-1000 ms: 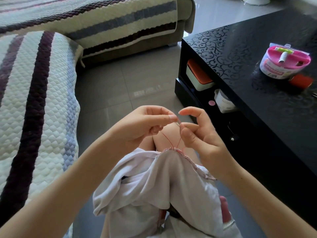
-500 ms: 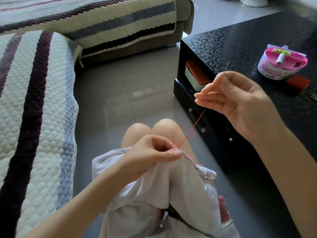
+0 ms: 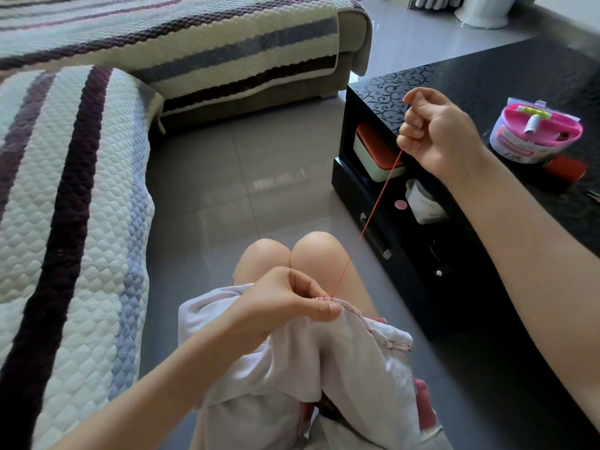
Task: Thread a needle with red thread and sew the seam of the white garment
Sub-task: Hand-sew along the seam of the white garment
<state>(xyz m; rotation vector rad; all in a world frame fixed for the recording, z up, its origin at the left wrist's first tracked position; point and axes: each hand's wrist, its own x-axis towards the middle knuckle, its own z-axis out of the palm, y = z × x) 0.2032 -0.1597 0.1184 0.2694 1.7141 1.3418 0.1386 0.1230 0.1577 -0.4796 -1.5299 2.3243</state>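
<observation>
Glossy grey floor tiles (image 3: 259, 177) reflected daylight. A sofa (image 3: 357, 43) wore a quilted striped cover (image 3: 81, 190) (cream, purple and blue), and a black table (image 3: 487, 79) with a scroll pattern stood at right.

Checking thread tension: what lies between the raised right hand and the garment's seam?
Head view: only a taut red thread spans from the right hand to the seam of the white garment.
</observation>
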